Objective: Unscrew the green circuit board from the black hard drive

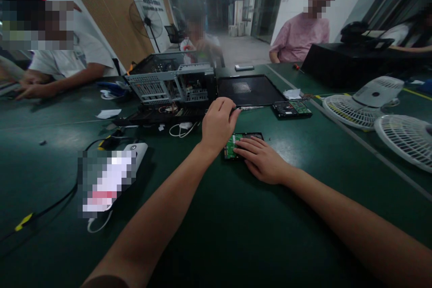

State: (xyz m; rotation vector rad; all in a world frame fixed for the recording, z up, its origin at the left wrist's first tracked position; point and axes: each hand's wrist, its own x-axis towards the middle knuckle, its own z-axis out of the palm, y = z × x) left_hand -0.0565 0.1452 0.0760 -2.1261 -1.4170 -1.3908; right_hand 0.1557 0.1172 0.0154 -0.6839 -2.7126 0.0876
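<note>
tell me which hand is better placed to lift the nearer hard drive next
Probably the right hand: it lies across the nearer hard drive, while the left hand is farther forward, by the black panel.

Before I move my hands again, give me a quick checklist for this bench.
1. Right hand on the near drive: ok, laid over its green circuit board.
2. Left hand free of anything: cannot tell, its grip is hidden.
3. Second drive apart from both hands: ok, beyond the right one.
4. Computer case open: ok, its inside shows.
5. White fan clear of both hands: ok, off to the right.
</note>
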